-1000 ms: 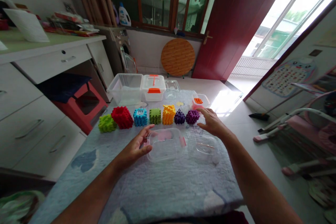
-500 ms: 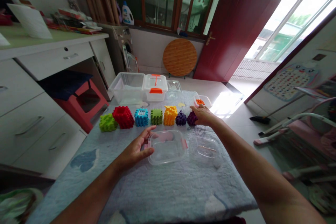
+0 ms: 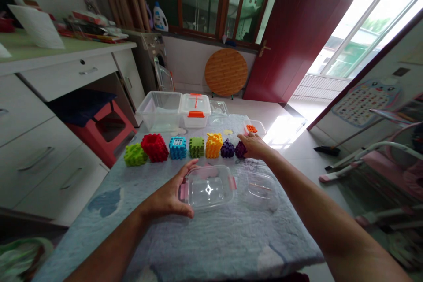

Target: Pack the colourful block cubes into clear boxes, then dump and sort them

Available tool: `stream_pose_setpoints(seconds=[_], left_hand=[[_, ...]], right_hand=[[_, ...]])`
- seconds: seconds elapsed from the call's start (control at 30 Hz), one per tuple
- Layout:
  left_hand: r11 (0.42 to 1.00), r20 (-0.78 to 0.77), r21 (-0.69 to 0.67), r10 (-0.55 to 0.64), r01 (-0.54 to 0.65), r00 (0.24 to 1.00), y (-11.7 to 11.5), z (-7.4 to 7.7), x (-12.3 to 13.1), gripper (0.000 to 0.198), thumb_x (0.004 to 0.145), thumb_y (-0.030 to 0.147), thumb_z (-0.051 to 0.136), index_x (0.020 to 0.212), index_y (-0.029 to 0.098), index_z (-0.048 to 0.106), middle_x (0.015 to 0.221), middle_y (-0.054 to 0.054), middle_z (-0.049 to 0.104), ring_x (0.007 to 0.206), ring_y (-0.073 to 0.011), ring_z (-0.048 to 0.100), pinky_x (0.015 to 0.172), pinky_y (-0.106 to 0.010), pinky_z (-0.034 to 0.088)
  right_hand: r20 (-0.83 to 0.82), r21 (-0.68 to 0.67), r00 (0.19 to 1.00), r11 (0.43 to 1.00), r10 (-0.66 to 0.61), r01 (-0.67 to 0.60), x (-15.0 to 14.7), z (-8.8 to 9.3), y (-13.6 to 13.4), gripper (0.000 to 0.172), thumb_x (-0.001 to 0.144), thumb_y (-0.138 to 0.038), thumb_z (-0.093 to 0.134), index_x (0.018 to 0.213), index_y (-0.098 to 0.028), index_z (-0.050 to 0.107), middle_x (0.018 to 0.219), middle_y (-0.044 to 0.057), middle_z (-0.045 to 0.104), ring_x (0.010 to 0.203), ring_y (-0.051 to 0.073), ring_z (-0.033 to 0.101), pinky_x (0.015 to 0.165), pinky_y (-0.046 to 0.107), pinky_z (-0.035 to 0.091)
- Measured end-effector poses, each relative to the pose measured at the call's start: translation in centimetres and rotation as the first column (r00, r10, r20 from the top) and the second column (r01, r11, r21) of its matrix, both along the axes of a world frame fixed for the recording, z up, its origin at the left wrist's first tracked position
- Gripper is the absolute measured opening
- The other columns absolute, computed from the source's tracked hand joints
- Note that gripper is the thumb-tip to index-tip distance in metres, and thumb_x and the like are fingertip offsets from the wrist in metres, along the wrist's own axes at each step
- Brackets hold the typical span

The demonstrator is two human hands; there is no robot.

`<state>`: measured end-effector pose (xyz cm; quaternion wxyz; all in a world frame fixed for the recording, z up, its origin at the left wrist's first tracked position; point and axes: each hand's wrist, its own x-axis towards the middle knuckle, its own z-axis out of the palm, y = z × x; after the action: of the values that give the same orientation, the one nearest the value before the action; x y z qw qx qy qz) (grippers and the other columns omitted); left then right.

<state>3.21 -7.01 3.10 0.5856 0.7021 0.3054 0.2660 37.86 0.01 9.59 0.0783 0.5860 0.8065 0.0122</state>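
Note:
My left hand (image 3: 170, 194) spans the left end of a clear plastic box (image 3: 211, 191) with pink latches, thumb at its near corner and fingers at its far corner. The fingers of my right hand (image 3: 254, 145) are closed on a purple knobbly block (image 3: 240, 150), which they partly hide. That block ends a row of blocks: lime green (image 3: 135, 155), red (image 3: 154, 147), blue (image 3: 178, 148), green (image 3: 197, 147), yellow (image 3: 214, 145) and dark purple (image 3: 228, 148). Behind my right hand, an orange block piece (image 3: 251, 128) lies in a small clear container (image 3: 260, 128).
A clear lid-like piece (image 3: 261, 187) lies right of the latched box. At the cloth-covered table's (image 3: 211, 246) far end stand a large clear bin (image 3: 160, 112) and a lidded box (image 3: 196, 112) with orange latches. A pink stool (image 3: 99, 130) stands left.
My left hand has come round the box's left end, its thumb lower. The box has shifted slightly toward me, and a bright glint shows in it. My right hand stays at the purple block.

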Motion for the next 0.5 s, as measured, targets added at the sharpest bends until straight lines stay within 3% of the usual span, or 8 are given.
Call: stream_pose_setpoints(seconds=[0.2,0.37,0.5], left_hand=[[0.997,-0.085,0.077,0.036,-0.030,0.996,-0.3,0.1,-0.1,0.126,0.053,0.048,0.089,0.153,0.030,0.014,0.157,-0.014,0.020,0.143,-0.0362,0.025,0.116,-0.053,0.023],[0.992,-0.110,0.121,0.055,-0.042,0.992,-0.3,0.5,-0.1,0.111,0.066,0.034,0.082,0.152,0.029,0.011,0.154,-0.014,0.028,0.140,-0.0317,0.033,0.117,-0.050,0.023],[0.993,-0.054,0.118,0.033,-0.026,0.998,0.3,0.1,-0.6,0.100,0.068,0.026,0.077,0.149,0.028,0.019,0.151,-0.012,0.034,0.141,-0.0306,0.032,0.119,-0.047,0.020]], right_hand=[[-0.021,0.013,1.000,1.000,0.001,-0.001,0.1,-0.2,0.0,0.066,0.067,-0.020,0.073,0.129,-0.014,0.051,0.118,0.017,0.064,0.111,0.032,0.056,0.092,0.040,0.040],[-0.057,0.015,0.998,1.000,-0.007,0.008,0.5,0.5,-0.1,0.068,0.066,-0.019,0.072,0.131,-0.016,0.049,0.118,0.016,0.064,0.111,0.031,0.057,0.092,0.041,0.042],[-0.199,0.024,0.980,1.000,0.009,-0.004,0.1,2.2,-1.3,0.071,0.068,-0.020,0.070,0.135,-0.014,0.046,0.122,0.018,0.062,0.113,0.031,0.058,0.093,0.040,0.044]])
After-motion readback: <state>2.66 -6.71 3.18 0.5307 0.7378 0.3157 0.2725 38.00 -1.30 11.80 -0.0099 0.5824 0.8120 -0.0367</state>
